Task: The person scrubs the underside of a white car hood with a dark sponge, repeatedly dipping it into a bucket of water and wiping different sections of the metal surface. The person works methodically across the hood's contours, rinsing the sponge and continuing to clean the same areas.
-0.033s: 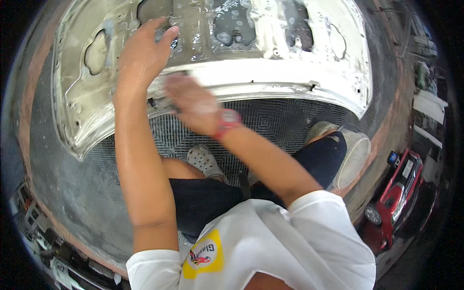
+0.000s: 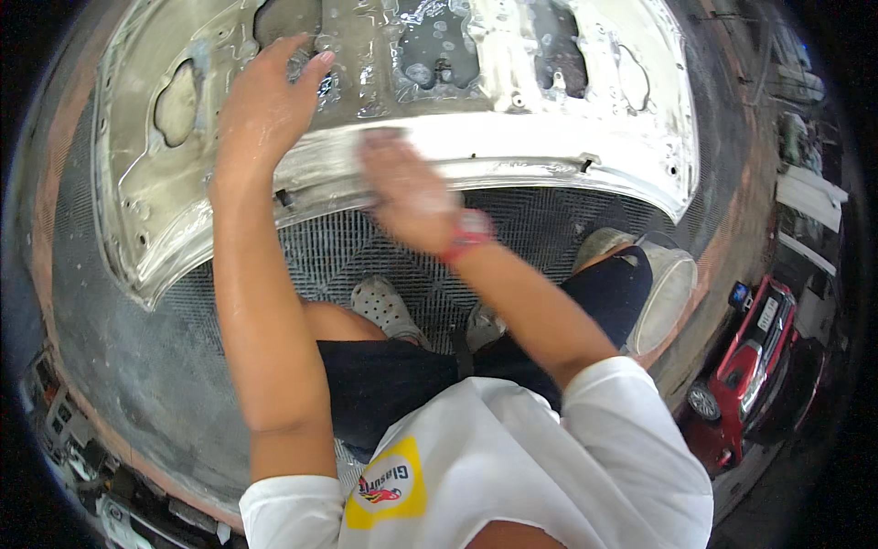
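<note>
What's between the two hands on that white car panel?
In the head view, only wet white panel lies between the left hand, flat on it, and the blurred right hand at its near edge.

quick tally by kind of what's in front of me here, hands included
hands: 2 (left hand flat on the panel, right hand blurred at its near edge)
white car panel: 1
shoes: 2 (left shoe, right shoe)
bucket: 1
red wristband: 1
red car: 1
total: 8
</note>
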Available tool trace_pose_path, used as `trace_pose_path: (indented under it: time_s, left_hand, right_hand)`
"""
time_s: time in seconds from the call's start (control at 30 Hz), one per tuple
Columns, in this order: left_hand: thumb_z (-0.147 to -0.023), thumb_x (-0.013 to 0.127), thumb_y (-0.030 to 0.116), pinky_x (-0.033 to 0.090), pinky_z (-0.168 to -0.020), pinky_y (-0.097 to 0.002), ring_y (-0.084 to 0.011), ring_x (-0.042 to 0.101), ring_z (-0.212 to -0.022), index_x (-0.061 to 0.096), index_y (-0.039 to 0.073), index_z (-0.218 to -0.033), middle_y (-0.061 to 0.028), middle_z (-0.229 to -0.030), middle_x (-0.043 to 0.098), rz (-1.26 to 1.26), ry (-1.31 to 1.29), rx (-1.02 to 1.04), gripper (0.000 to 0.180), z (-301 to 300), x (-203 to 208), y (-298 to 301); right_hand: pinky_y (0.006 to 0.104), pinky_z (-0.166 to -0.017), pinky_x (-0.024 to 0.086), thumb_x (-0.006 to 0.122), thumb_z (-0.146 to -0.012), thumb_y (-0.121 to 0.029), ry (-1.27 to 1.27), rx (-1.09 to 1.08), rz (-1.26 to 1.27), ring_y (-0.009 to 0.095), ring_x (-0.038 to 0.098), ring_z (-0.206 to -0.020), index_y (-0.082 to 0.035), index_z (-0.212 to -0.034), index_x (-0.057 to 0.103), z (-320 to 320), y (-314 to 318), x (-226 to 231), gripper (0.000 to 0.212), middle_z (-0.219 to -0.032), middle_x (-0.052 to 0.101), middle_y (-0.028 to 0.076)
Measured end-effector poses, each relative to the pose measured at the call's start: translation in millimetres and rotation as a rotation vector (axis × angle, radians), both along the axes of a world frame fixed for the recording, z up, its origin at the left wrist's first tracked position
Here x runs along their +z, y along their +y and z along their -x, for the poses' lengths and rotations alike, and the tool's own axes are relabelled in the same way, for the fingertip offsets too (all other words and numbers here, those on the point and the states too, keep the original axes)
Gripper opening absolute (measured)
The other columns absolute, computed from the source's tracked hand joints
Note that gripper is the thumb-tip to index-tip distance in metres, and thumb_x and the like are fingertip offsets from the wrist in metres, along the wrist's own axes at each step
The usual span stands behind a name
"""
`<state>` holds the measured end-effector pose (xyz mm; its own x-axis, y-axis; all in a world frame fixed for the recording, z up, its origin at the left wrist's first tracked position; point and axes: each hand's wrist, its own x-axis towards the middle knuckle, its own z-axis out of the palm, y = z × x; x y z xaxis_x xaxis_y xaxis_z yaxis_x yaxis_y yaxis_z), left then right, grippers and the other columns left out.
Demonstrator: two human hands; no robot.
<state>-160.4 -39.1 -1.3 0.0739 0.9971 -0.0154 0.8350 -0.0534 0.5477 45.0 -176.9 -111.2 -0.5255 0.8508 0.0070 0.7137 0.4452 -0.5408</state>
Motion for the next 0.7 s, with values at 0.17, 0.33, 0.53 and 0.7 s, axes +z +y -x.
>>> trace_pose_path:
  time_s: [0.17, 0.33, 0.53, 0.7]
  left_hand:
    - [-0.102, 0.066, 0.047, 0.049, -0.110, -0.0488, -0.0432, 0.064, -0.130, 0.067, 0.007, -0.143, -0.0228, -0.139, 0.070, 0.001, -0.017, 0.036, 0.057, -3.1, 4.1, 18.4]
    - [-0.103, 0.066, 0.045, 0.049, -0.111, -0.0486, -0.0435, 0.064, -0.131, 0.066, 0.005, -0.144, -0.0238, -0.140, 0.069, -0.024, -0.040, -0.021, 0.057, -21.2, 6.2, 23.1]
    - [-0.103, 0.065, 0.043, 0.049, -0.112, -0.0483, -0.0429, 0.062, -0.134, 0.065, 0.005, -0.144, -0.0226, -0.143, 0.067, 0.024, -0.018, -0.075, 0.056, -25.3, 2.3, 20.1]
    - [-0.104, 0.064, 0.041, 0.047, -0.113, -0.0486, -0.0429, 0.061, -0.135, 0.064, 0.005, -0.146, -0.0226, -0.147, 0.065, 0.002, -0.008, -0.073, 0.055, -35.7, 15.1, 18.4]
  right_hand:
    - [0.0564, -0.133, 0.021, 0.057, -0.106, -0.019, -0.495, -0.637, -0.160, 0.046, 0.028, -0.161, 0.007, -0.165, 0.029, -215.6, -14.3, 8.0, 0.070, -0.172, 0.030, 0.029]
    - [0.0535, -0.135, 0.016, 0.063, -0.099, -0.026, -0.179, -0.458, -0.196, 0.047, 0.026, -0.161, 0.014, -0.162, 0.028, 0.8, 8.2, -11.6, 0.083, -0.171, 0.030, 0.032]
    - [0.0480, -0.135, 0.020, 0.065, -0.100, -0.024, -0.026, -0.227, -0.012, 0.039, 0.028, -0.162, 0.003, -0.164, 0.036, -45.1, 12.1, 9.0, 0.075, -0.172, 0.034, 0.023]
    - [0.0539, -0.132, 0.023, 0.054, -0.107, -0.017, -0.458, -0.833, -0.164, 0.047, 0.034, -0.157, 0.006, -0.163, 0.034, -258.1, -4.4, 4.0, 0.064, -0.167, 0.037, 0.031]
